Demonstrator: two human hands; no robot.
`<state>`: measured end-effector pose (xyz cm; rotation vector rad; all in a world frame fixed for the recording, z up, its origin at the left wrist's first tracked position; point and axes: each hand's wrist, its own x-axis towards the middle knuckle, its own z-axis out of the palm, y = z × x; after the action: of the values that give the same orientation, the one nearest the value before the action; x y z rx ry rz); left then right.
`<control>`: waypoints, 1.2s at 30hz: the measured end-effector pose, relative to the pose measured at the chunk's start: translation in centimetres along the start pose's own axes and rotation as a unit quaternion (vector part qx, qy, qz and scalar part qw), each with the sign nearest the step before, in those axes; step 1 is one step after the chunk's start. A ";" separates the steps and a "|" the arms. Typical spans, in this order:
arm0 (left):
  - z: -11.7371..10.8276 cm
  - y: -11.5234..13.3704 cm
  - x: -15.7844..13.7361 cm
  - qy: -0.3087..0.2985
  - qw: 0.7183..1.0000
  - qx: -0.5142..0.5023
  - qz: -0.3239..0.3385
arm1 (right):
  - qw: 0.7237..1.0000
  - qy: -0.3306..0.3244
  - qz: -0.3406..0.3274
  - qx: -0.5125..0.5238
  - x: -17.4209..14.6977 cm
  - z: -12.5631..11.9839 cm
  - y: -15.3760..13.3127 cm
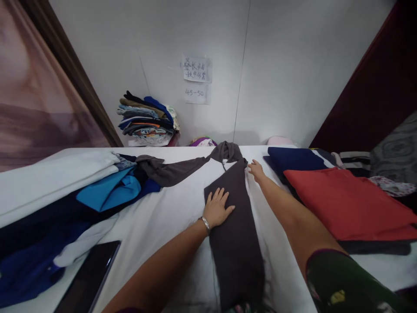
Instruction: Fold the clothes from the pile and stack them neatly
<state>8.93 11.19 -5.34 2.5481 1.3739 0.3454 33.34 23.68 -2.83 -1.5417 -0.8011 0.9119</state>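
Across the middle of the white surface (182, 153), you have the hooded garment (197, 187) spread out, its pale body soft and creased, one dark grey sleeve (239, 243) lying lengthwise over it as a long, smooth strip. Your left hand (217, 209) lies flat on that sleeve, fingers spread, probably to keep it from shifting. Apart from it, your right hand (256, 169) is beside the bunched hood (228, 152); blur hides whether it pinches any cloth. Red folded cloth (352, 202) sits squared off to the right, seemingly leaving you room.

An indoor clothes workspace
Folded garments (342, 200) are piled on a table (256, 152); handwritten notes (198, 69) are stuck to the wall (293, 78).
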 end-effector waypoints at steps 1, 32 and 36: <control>0.0 0.0 0.0 -0.001 1.000 0.001 0.000 | 1.000 -0.013 0.023 0.011 -1.2 -0.4 0.4; -1.2 10.7 -20.8 0.008 0.992 0.028 0.125 | 0.941 -0.200 0.143 0.233 -36.0 -10.6 6.1; -2.2 10.9 -20.0 0.005 0.998 -0.010 0.068 | 0.922 -0.223 0.142 0.282 -36.2 -10.2 5.9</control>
<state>6.20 -11.25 -1.86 2.6330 1.1966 0.3953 25.33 -13.57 -3.22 -0.9587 -0.5528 1.5901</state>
